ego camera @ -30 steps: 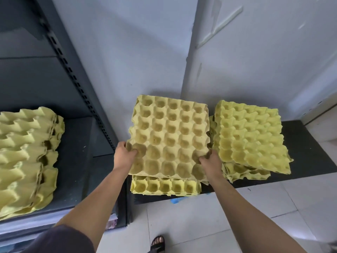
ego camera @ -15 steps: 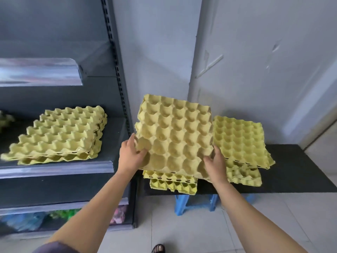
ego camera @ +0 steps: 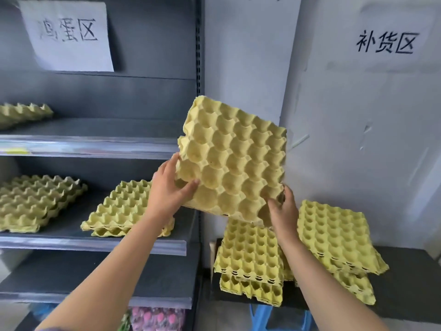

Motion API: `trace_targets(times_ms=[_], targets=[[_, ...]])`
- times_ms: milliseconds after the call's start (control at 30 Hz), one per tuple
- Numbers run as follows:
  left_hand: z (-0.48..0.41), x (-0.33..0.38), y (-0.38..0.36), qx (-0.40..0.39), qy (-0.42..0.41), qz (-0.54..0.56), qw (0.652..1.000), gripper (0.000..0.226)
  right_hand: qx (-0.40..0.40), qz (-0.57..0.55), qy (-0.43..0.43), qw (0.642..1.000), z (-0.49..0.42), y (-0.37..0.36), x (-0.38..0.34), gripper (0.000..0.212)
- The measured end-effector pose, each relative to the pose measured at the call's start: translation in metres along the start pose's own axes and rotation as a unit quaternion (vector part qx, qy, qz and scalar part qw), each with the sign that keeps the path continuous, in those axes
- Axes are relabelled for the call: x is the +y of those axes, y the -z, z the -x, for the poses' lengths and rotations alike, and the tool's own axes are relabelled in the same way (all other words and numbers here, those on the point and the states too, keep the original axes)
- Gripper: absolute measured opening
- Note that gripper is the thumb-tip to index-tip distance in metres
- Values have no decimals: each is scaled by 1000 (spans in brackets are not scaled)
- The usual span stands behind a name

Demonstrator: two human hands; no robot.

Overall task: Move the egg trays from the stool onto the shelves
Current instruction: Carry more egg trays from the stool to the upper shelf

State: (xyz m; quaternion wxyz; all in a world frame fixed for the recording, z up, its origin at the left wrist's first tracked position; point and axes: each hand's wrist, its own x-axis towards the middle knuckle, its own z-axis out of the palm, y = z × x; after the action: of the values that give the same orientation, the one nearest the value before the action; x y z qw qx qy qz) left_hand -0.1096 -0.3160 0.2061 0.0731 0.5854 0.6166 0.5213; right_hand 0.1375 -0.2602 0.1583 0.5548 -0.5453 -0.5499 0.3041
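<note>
Now: egg tray (ego camera: 233,163) held tilted above the stool (ego camera: 259,316), shelf-bound.
Fingers: left hand (ego camera: 167,189), right hand (ego camera: 282,211) grip its near corners.
Next: level it, swing left onto the shelves (ego camera: 95,243).

Pale grey-white wall (ego camera: 358,139) recorded at right, scuffed in places; a white paper sign (ego camera: 386,43) with black handwritten characters is fixed high on it. Dark grey metal shelving (ego camera: 152,96) is set at left, bounded on its right by a slotted upright (ego camera: 197,56). A second sign (ego camera: 69,34), also handwritten, is fixed to its back panel. Light is even and soft.
</note>
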Motion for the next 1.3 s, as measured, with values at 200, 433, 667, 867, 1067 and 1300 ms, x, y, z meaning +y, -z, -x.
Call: trace_targets(times_ms=[200,433,667,867,1067,1300], targets=[[-76,-23,81,36,-2,7,999,83,-16,-45,52,997,-21,-77,-77,57],[-163,-76,167,79,49,21,995,59,-55,-22,93,994,-47,-179,-146,63],[-215,-124,210,59,60,92,992,54,-104,9,150,983,-71,-244,-183,55],[-251,-165,215,85,120,37,988,40,-166,132,145,966,-100,-290,-195,50],[-252,-195,218,27,162,-100,981,31,-230,343,139,900,-99,-304,-196,58],[-242,-167,211,71,-46,-270,959,45,-161,409,240,866,-92,-303,-198,48]])
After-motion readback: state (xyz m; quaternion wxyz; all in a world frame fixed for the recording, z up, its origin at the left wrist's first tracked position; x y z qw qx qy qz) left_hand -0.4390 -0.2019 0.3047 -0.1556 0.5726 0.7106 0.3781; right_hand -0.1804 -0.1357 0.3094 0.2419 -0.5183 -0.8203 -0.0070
